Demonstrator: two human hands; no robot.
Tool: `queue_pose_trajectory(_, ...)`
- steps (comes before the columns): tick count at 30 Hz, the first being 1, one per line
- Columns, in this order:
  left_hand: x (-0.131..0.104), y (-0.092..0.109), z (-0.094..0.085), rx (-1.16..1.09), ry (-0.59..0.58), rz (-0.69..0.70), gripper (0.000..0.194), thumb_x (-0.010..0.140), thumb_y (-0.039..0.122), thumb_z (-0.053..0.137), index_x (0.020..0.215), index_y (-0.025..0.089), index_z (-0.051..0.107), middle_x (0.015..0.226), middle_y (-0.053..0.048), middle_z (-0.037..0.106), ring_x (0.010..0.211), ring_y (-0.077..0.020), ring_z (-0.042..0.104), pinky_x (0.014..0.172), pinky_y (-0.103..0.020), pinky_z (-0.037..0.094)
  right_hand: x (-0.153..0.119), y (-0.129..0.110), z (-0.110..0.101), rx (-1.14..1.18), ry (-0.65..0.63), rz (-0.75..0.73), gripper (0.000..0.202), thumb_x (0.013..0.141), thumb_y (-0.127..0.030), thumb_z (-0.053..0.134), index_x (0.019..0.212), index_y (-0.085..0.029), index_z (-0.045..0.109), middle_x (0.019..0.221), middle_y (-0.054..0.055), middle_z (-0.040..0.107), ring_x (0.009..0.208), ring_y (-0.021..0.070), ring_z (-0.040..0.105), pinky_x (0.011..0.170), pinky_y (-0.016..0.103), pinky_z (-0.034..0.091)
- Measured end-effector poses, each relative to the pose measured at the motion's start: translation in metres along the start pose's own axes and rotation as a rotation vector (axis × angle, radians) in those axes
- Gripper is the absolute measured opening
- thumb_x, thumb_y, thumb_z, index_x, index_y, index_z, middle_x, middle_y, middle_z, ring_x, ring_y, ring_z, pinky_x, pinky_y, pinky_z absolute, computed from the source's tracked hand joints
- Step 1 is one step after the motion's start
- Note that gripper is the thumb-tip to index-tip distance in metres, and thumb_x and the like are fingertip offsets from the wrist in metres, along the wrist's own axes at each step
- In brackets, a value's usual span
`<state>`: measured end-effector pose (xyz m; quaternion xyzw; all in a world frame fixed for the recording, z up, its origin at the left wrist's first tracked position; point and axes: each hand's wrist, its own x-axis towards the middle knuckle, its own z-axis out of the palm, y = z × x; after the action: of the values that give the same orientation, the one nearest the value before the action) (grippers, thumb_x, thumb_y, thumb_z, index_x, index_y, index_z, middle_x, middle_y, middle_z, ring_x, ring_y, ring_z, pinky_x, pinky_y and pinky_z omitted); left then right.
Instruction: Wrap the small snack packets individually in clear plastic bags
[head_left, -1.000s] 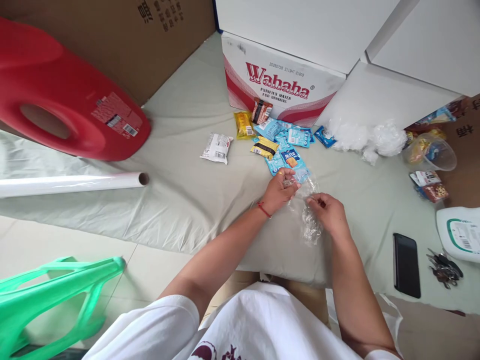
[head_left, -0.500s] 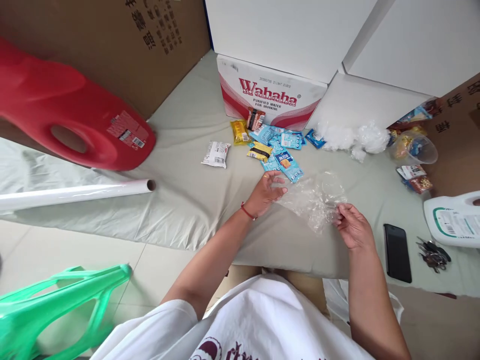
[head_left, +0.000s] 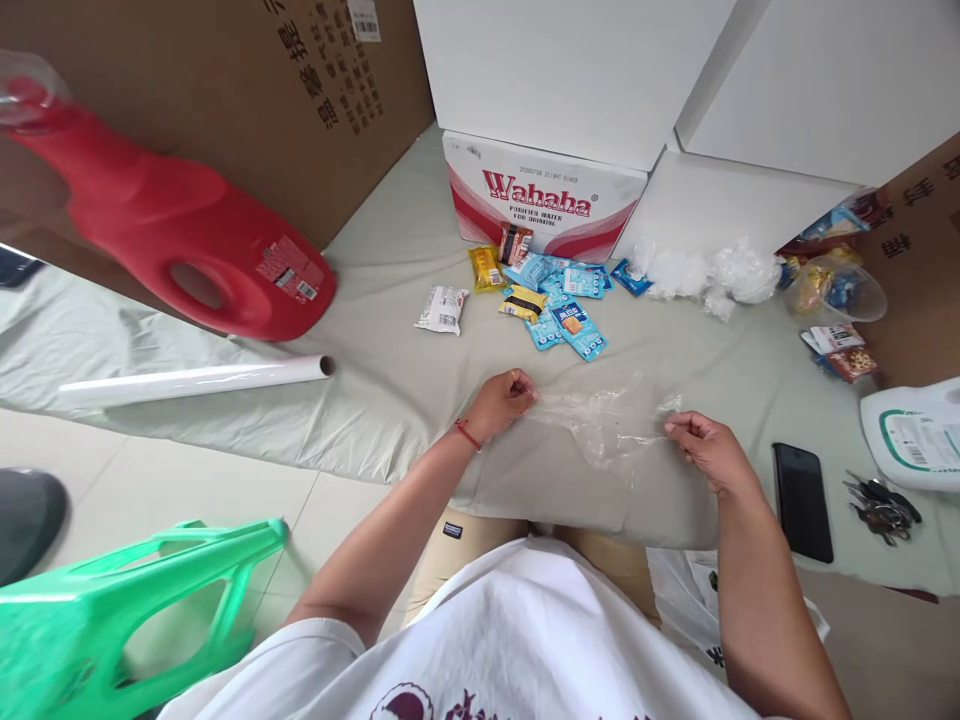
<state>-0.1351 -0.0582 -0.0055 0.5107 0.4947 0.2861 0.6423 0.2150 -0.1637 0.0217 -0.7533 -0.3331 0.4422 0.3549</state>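
A clear plastic bag (head_left: 600, 420) is stretched flat between my two hands, just above the cloth-covered table. My left hand (head_left: 506, 400), with a red cord at the wrist, pinches its left end. The fingers of my right hand (head_left: 696, 438) are closed on its right edge. Behind the bag lies a pile of blue snack packets (head_left: 581, 330) with a yellow and black packet (head_left: 523, 302) on it. A yellow packet (head_left: 487, 269) and a brown packet (head_left: 515, 243) are at the pile's back left. Apart to the left lies a white packet (head_left: 442, 309).
Behind the packets stands a Wahaha box (head_left: 547, 195). Crumpled clear plastic (head_left: 742, 272) and a tub of snacks (head_left: 840, 290) are at the back right. On the right lie a phone (head_left: 802, 502) and keys (head_left: 883, 508); on the left, a red jug (head_left: 247, 265) and white roll (head_left: 202, 382).
My left hand has moved left and slightly down, its fingers now closed on the bag, which is stretched wider. The camera view has shifted a little.
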Motion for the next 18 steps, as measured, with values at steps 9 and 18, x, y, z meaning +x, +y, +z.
queue_pose_trajectory(9, -0.008, 0.015, 0.014, 0.053, 0.032, -0.088, 0.012, 0.091, 0.029, 0.059, 0.084, 0.020, 0.056, 0.055, 0.007, 0.051, 0.042, -0.0075, 0.040, 0.046, -0.020, 0.032, 0.001, -0.002, -0.010, -0.374, 0.284, -0.223, 0.055, 0.071, -0.070, 0.070, 0.088, -0.018, 0.071, 0.082, 0.006, 0.068, 0.070, 0.0173, 0.057, 0.073, 0.035, 0.048)
queue_pose_trajectory(18, -0.008, 0.009, 0.023, 0.212, 0.121, -0.070, 0.020, 0.091, 0.036, 0.056, 0.080, 0.020, 0.056, 0.055, 0.006, 0.052, 0.045, -0.0090, 0.042, 0.048, -0.020, 0.034, -0.060, -0.029, 0.066, -0.559, -0.131, -0.699, 0.037, 0.096, -0.055, 0.065, 0.112, -0.023, 0.075, 0.096, 0.006, 0.073, 0.095, 0.0243, 0.061, 0.080, 0.036, 0.052)
